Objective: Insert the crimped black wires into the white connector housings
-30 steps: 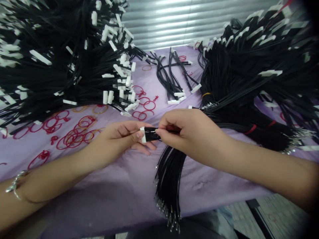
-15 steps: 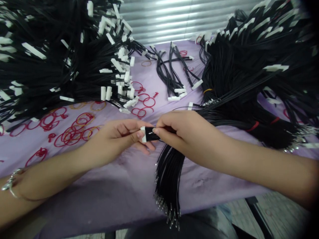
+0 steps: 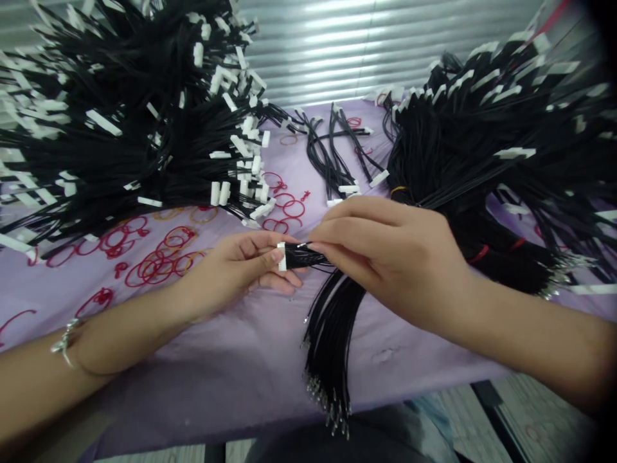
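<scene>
Between the thumb and fingers of my left hand (image 3: pixel 255 260) is a white connector housing (image 3: pixel 282 256), with several black wires (image 3: pixel 301 256) running out of it to the right. My right hand (image 3: pixel 385 251) pinches a single black wire whose bare silver terminal (image 3: pixel 302 244) pokes out just past the fingertips, a short way right of the housing and apart from it. Below my right hand, a bundle of loose black wires (image 3: pixel 332 334) hangs over the cloth, its metal terminals fanned out near the table's front edge.
Large heaps of black wire harnesses with white connectors lie on the left (image 3: pixel 159 141) and right (image 3: pixel 457 141). Red rubber bands (image 3: pixel 154 263) are scattered on the purple cloth (image 3: pixel 216 366). A few finished-looking harnesses (image 3: pixel 332 148) lie at the back, before metal blinds (image 3: pixel 328 51).
My right hand has drawn back slightly and turned, lifting a wire terminal above the wires at the housing. My left hand still grips the connector housing. The camera view has shifted.
</scene>
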`<state>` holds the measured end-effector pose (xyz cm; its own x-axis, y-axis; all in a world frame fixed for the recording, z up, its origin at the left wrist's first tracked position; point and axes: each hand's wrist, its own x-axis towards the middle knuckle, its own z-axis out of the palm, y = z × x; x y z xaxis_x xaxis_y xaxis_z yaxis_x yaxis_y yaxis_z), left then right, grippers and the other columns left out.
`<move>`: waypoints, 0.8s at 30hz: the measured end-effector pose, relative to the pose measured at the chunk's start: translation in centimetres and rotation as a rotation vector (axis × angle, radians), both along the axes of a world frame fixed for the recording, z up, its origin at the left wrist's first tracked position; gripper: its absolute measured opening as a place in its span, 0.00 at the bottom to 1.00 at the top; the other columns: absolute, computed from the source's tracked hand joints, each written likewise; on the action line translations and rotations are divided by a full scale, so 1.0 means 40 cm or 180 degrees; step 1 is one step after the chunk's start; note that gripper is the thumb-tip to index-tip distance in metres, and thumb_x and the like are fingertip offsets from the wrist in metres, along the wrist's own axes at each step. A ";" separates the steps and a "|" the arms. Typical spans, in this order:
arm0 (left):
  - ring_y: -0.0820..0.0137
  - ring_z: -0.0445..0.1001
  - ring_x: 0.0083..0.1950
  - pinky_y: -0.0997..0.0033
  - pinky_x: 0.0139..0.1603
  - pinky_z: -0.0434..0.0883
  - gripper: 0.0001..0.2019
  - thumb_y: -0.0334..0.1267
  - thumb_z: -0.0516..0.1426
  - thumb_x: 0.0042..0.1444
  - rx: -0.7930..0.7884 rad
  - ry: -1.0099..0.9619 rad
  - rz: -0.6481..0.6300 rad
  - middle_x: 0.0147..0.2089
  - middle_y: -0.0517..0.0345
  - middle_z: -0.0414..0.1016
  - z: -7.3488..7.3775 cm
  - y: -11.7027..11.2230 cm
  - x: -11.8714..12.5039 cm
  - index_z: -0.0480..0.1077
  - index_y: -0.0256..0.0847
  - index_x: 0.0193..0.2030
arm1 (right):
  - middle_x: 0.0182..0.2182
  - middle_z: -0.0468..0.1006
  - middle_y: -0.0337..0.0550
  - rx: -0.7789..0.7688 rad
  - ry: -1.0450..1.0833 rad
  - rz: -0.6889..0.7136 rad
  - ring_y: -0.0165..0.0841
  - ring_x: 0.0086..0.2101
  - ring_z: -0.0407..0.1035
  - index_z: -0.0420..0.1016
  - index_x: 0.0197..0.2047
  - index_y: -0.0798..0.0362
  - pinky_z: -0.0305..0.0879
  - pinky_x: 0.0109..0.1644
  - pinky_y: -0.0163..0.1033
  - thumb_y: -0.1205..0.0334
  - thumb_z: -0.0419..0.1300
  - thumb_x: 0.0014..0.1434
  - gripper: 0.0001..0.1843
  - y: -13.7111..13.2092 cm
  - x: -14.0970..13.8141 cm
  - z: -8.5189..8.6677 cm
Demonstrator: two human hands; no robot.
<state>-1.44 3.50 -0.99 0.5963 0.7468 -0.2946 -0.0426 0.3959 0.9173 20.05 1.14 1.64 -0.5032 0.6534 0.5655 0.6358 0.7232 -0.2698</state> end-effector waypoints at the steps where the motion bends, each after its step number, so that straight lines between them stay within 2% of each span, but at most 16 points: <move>1: 0.73 0.79 0.34 0.78 0.37 0.78 0.11 0.37 0.61 0.57 0.0022 0.0009 -0.0033 0.33 0.55 0.80 0.000 0.000 0.000 0.74 0.35 0.45 | 0.32 0.77 0.42 0.0010 0.0018 0.0039 0.28 0.30 0.69 0.79 0.35 0.56 0.59 0.31 0.33 0.67 0.56 0.62 0.10 -0.001 -0.002 -0.001; 6: 0.73 0.79 0.34 0.78 0.38 0.78 0.10 0.38 0.59 0.59 0.0198 0.0094 -0.0208 0.33 0.55 0.80 -0.002 -0.002 -0.005 0.76 0.37 0.45 | 0.31 0.77 0.41 -0.0253 0.0126 0.0399 0.27 0.32 0.69 0.78 0.33 0.57 0.61 0.34 0.31 0.70 0.58 0.60 0.08 0.018 -0.022 -0.032; 8: 0.73 0.79 0.35 0.78 0.39 0.78 0.11 0.38 0.59 0.59 0.0224 0.0123 -0.0213 0.34 0.55 0.80 -0.003 -0.002 -0.006 0.75 0.38 0.47 | 0.29 0.76 0.38 -0.0345 0.0342 0.0274 0.24 0.30 0.68 0.76 0.33 0.58 0.60 0.34 0.29 0.73 0.61 0.56 0.03 0.024 -0.028 -0.042; 13: 0.73 0.79 0.33 0.78 0.38 0.77 0.13 0.38 0.60 0.59 0.0260 0.0226 -0.0266 0.32 0.54 0.80 0.001 -0.003 -0.005 0.74 0.34 0.48 | 0.26 0.71 0.32 -0.0291 0.0599 0.0096 0.21 0.27 0.62 0.70 0.32 0.58 0.56 0.31 0.26 0.73 0.64 0.51 0.07 0.022 -0.032 -0.048; 16: 0.73 0.79 0.33 0.78 0.38 0.77 0.13 0.37 0.59 0.59 0.0281 0.0230 -0.0263 0.32 0.55 0.81 0.008 -0.005 -0.003 0.73 0.32 0.48 | 0.26 0.71 0.33 -0.0221 0.0598 0.0138 0.21 0.27 0.62 0.69 0.32 0.57 0.55 0.31 0.27 0.73 0.63 0.52 0.06 0.019 -0.032 -0.051; 19: 0.75 0.79 0.33 0.81 0.38 0.76 0.09 0.35 0.57 0.60 0.0325 0.0247 -0.0361 0.32 0.58 0.81 0.016 -0.007 -0.002 0.75 0.32 0.44 | 0.27 0.72 0.35 -0.0234 0.0444 0.0163 0.24 0.29 0.64 0.68 0.32 0.57 0.55 0.32 0.29 0.70 0.58 0.57 0.02 0.017 -0.032 -0.059; 24: 0.75 0.79 0.34 0.82 0.39 0.76 0.07 0.34 0.58 0.60 0.0325 0.0226 -0.0425 0.32 0.58 0.81 0.021 -0.006 -0.002 0.77 0.34 0.37 | 0.29 0.73 0.39 0.0139 0.0315 0.0548 0.27 0.32 0.65 0.69 0.34 0.55 0.59 0.34 0.32 0.72 0.50 0.61 0.08 0.015 -0.028 -0.068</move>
<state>-1.51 3.26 -0.17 0.6726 0.6905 -0.2661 0.0704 0.2984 0.9519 18.93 1.73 -1.07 -0.5461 0.5363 0.6436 0.4737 0.8313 -0.2908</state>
